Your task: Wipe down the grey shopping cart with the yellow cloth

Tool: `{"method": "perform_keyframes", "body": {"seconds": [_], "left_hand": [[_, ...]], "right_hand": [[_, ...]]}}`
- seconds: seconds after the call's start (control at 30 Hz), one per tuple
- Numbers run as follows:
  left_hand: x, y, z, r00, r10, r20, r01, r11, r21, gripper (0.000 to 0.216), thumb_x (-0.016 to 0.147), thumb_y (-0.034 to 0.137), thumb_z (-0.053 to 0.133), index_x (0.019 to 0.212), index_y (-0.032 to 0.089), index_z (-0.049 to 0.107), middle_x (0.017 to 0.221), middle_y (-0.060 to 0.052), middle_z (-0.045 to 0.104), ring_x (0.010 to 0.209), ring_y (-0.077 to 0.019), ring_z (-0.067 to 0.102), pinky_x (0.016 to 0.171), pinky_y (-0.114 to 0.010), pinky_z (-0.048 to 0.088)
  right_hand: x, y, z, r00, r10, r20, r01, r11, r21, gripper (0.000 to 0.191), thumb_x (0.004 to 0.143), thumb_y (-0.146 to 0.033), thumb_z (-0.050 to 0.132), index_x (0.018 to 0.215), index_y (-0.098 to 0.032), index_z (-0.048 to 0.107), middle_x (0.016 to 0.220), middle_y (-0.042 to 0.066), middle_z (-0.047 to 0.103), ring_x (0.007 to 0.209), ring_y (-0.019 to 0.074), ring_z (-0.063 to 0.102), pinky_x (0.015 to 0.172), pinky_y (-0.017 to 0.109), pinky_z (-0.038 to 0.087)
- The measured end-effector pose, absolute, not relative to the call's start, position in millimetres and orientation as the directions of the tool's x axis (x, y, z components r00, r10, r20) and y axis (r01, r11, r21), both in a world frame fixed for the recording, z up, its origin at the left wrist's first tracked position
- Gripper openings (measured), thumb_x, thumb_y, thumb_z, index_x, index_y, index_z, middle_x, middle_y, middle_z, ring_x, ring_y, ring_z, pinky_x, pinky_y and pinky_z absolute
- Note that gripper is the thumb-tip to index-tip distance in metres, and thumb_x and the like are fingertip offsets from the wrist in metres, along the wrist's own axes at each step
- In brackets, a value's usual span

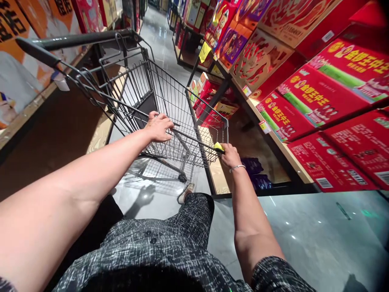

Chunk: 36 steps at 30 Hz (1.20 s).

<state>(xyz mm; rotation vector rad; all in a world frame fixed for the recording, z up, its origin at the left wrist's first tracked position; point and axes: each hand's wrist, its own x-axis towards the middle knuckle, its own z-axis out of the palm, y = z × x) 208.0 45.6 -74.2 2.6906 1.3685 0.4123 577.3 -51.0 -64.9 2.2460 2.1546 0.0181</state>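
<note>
A dark wire shopping cart (165,95) stands in the aisle, its handlebar (82,39) at the upper left. My left hand (159,126) is closed over the near top rail of its basket. At the basket's right-hand corner, my right hand (230,155), with a bracelet (237,168) on the wrist, is closed around a small yellow-green piece (218,147) that looks like cloth. That piece lies against the rail, and most of it is hidden by the fingers. The wire basket holds nothing that I can make out.
Red gift boxes (316,101) are stacked on the shelf to the right, above a low wooden base (219,178) with dark purple packs (257,174). Orange and white boxes (22,61) line the left shelf. Glossy grey floor (306,231) runs between and around the shelves.
</note>
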Motion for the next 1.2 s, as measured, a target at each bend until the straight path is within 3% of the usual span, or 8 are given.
{"method": "perform_keyframes", "body": {"seconds": [0.1, 0.23, 0.4, 0.67, 0.83, 0.97, 1.07, 1.2], "left_hand": [[200, 60, -77, 0.539, 0.826, 0.166, 0.809, -0.563, 0.168, 0.045, 0.080, 0.054, 0.061, 0.115, 0.028, 0.070, 0.133, -0.003, 0.061, 0.137, -0.0360, 0.035, 0.117, -0.060, 0.014], [187, 70, -82, 0.421, 0.899, 0.118, 0.884, -0.436, 0.171, 0.067, 0.074, 0.060, 0.071, 0.133, 0.028, 0.064, 0.163, -0.004, 0.033, 0.153, -0.0470, 0.000, 0.117, -0.068, -0.010], [173, 70, -86, 0.328, 0.938, 0.106, 0.904, -0.345, 0.253, 0.103, 0.067, 0.066, 0.077, 0.157, 0.031, 0.041, 0.171, -0.008, 0.013, 0.149, -0.0549, -0.023, 0.111, -0.074, -0.018], [188, 12, -83, 0.563, 0.823, 0.072, 0.764, -0.552, 0.335, 0.065, 0.086, 0.071, 0.060, 0.140, 0.034, 0.064, 0.166, -0.003, 0.030, 0.149, -0.0506, -0.026, 0.116, -0.075, -0.013], [166, 0, -90, 0.489, 0.863, 0.125, 0.755, -0.491, 0.435, 0.049, 0.100, 0.060, 0.047, 0.103, 0.022, 0.078, 0.159, -0.004, 0.041, 0.154, -0.0406, -0.022, 0.121, -0.065, -0.016], [135, 5, -98, 0.470, 0.864, 0.182, 0.738, -0.498, 0.455, 0.052, 0.100, 0.063, 0.047, 0.096, 0.019, 0.074, 0.157, -0.004, 0.042, 0.156, -0.0358, -0.017, 0.123, -0.062, -0.014], [118, 1, -101, 0.445, 0.873, 0.199, 0.760, -0.486, 0.432, 0.052, 0.100, 0.063, 0.045, 0.096, 0.021, 0.074, 0.162, -0.001, 0.037, 0.156, -0.0372, -0.015, 0.122, -0.066, -0.013], [117, -24, -102, 0.388, 0.879, 0.278, 0.789, -0.473, 0.392, 0.046, 0.104, 0.054, 0.039, 0.106, 0.024, 0.072, 0.163, 0.003, 0.033, 0.157, -0.0365, -0.012, 0.122, -0.066, -0.014]], "right_hand": [[561, -49, -64, 0.046, 0.999, -0.022, 0.998, -0.045, 0.039, 0.052, 0.089, -0.015, 0.048, 0.139, -0.023, 0.057, 0.131, 0.013, 0.060, 0.105, 0.0284, 0.052, 0.085, 0.038, 0.045], [527, -54, -60, 0.054, 0.998, -0.028, 0.997, -0.053, 0.048, 0.051, 0.087, -0.013, 0.048, 0.136, -0.022, 0.059, 0.129, 0.013, 0.060, 0.105, 0.0294, 0.053, 0.086, 0.039, 0.045], [473, -73, -55, 0.073, 0.997, -0.016, 0.994, -0.071, 0.084, 0.044, 0.089, -0.014, 0.047, 0.131, -0.019, 0.059, 0.124, 0.016, 0.060, 0.105, 0.0300, 0.054, 0.086, 0.040, 0.047], [418, -124, -59, 0.063, 0.996, 0.071, 0.990, -0.071, 0.119, 0.037, 0.091, -0.016, 0.047, 0.126, -0.014, 0.060, 0.116, 0.019, 0.059, 0.102, 0.0327, 0.054, 0.082, 0.042, 0.047], [393, -164, -55, -0.114, 0.988, 0.101, 0.993, 0.117, -0.020, 0.054, 0.087, -0.016, 0.052, 0.141, -0.014, 0.053, 0.118, 0.016, 0.059, 0.102, 0.0293, 0.052, 0.088, 0.041, 0.047], [401, -171, -46, -0.267, 0.963, 0.030, 0.950, 0.268, -0.159, 0.060, 0.087, -0.012, 0.050, 0.146, -0.021, 0.052, 0.126, 0.011, 0.060, 0.103, 0.0254, 0.052, 0.094, 0.037, 0.046], [436, -151, -44, -0.198, 0.980, 0.010, 0.976, 0.198, -0.086, 0.059, 0.085, -0.010, 0.050, 0.142, -0.023, 0.057, 0.129, 0.012, 0.060, 0.104, 0.0285, 0.049, 0.088, 0.040, 0.045], [483, -122, -64, 0.025, 0.984, 0.175, 0.995, -0.008, -0.101, 0.062, 0.081, -0.008, 0.046, 0.141, -0.020, 0.057, 0.133, 0.016, 0.056, 0.114, 0.0323, 0.047, 0.093, 0.046, 0.042]]}}
